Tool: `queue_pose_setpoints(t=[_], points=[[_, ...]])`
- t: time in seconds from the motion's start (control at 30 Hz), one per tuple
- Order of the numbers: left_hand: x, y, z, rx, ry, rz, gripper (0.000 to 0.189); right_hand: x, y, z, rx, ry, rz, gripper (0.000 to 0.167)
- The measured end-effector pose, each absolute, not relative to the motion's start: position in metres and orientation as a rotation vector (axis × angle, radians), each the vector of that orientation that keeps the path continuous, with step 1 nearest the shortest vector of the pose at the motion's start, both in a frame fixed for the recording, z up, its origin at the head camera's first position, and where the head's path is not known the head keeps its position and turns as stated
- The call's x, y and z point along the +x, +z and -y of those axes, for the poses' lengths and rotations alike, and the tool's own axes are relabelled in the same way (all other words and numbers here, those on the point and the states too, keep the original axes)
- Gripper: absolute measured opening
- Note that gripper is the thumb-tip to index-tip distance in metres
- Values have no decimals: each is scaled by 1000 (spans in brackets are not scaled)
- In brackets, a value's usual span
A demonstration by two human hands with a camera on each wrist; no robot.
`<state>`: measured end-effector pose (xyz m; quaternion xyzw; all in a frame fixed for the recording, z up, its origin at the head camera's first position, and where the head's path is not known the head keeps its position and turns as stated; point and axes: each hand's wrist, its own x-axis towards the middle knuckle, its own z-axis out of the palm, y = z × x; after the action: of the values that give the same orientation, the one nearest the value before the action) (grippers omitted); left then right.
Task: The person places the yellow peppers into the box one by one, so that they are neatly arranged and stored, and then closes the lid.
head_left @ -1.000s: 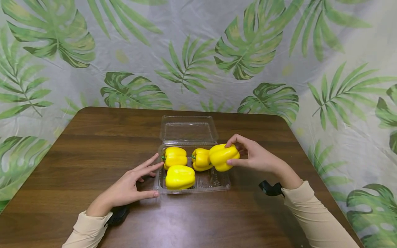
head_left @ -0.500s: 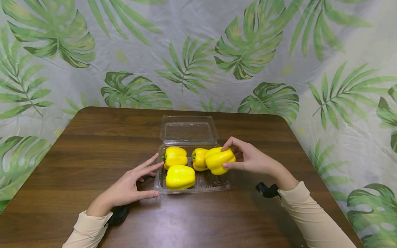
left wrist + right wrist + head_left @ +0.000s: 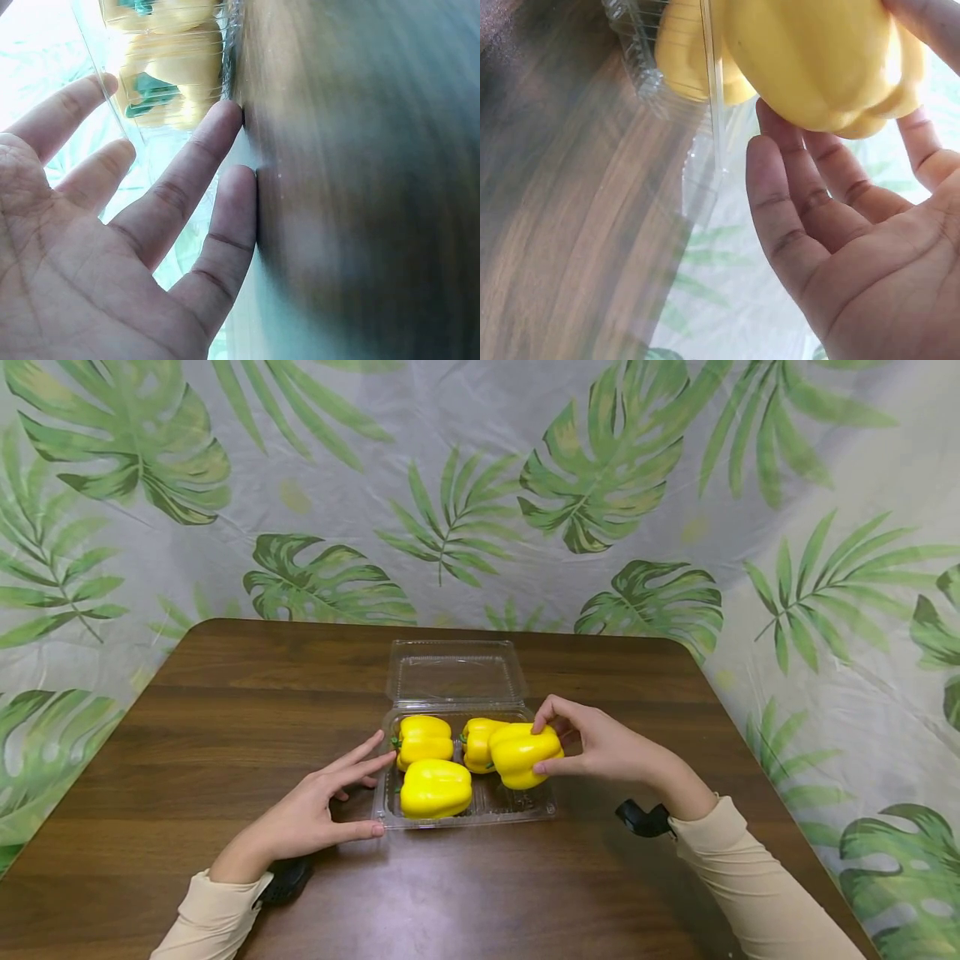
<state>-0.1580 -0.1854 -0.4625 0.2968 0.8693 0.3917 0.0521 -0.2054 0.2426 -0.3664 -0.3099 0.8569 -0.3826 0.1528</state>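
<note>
A clear plastic clamshell container [image 3: 480, 817] lies on the table with its lid folded back. Two yellow bell peppers fill its left side, a back one [image 3: 424, 740] and a front one [image 3: 436, 789]. A third bell pepper [image 3: 476, 745] sits at the back right, partly hidden. My right hand [image 3: 600, 743] holds another yellow bell pepper [image 3: 522, 757] between thumb and fingers over the front right of the container. With spread, straight fingers, my left hand [image 3: 315, 814] touches the container's left side; in the left wrist view its fingertips [image 3: 229, 112] are against the clear wall.
Behind the container the clear lid [image 3: 457, 672] lies back on the brown wooden table [image 3: 247, 710]. A leaf-patterned cloth [image 3: 465, 485] hangs beyond the table's back edge. Dark wrist devices show at both cuffs.
My right hand has moved left and slightly toward me, bringing its bell pepper from the container's right edge to over the front right part. The left hand has stayed still.
</note>
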Motion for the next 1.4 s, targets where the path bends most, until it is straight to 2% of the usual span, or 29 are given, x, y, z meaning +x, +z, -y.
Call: queue_pose_setpoints(t=[0.1,0.3,0.73,0.97,1.4], points=[[-158,-462,185,904,1198,-2639,88,-206,-365,-242,-899,-1055,-2463,51],[-159,-462,185,902,1196,-2640,88,-205,-359,-242,-881,-990,-2445,76],[-158,-463,186,892,1183,-2647,88,-209,-352,-238,-883,-766,-2471,75],[-158,-463,185,899,1190,-2647,88,-209,-349,-233,-918,-751,-2477,71],[-160,-465,186,918,1187,-2653,88,-210,-353,-217,-982,-663,-2470,72]])
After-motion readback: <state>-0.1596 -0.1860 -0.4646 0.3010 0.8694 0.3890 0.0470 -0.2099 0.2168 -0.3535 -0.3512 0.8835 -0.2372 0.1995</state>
